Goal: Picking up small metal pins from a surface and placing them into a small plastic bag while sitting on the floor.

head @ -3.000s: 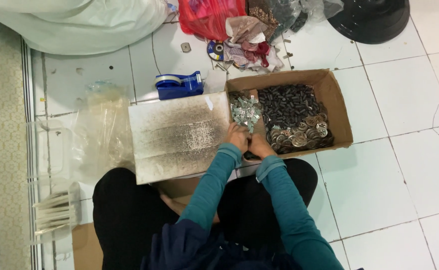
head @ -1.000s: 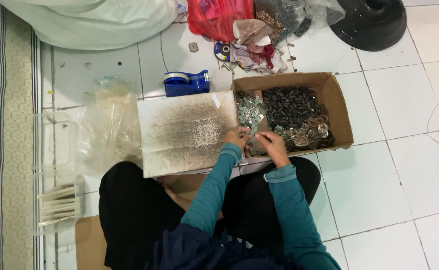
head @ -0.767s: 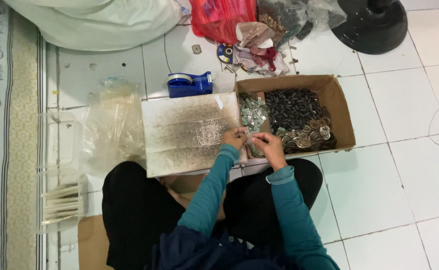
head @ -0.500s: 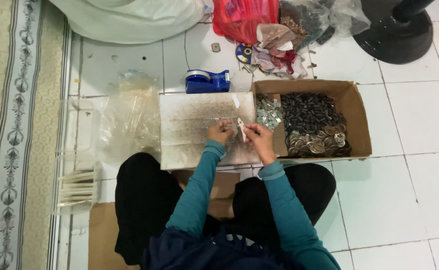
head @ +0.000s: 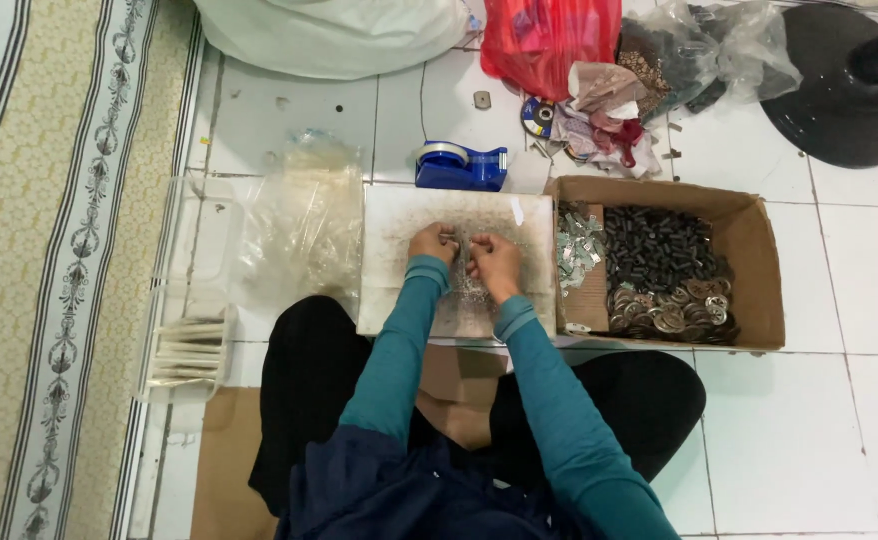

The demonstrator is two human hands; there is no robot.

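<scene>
Small shiny metal parts point(head: 471, 285) lie in a thin pile on the white board point(head: 399, 215), and both hands are right on top of that pile. The board rests on the floor, just in front of the person's knees. The left hand point(head: 431, 243) and the right hand point(head: 496, 266) sit side by side, almost touching, with the right hand a little closer to the body. Fingers of both hands are curled in and seem to pinch one tiny part between them, but it is too small to see well. I cannot tell how that little part is turned. Both arms in teal sleeves point(head: 399, 340) reach straight forward from the body and come close together at the wrists. More parts wait to the right of the hands, in the brown cardboard box point(head: 759, 270) that touches the board's edge. Inside it are silver clips point(head: 579, 250) next to the board, dark pieces point(head: 659, 255) in the middle, and round rings point(head: 674, 310) near the front. The right hand is nearer to the box. A blue tape holder point(head: 459, 165) sits just past the board's far edge.
</scene>
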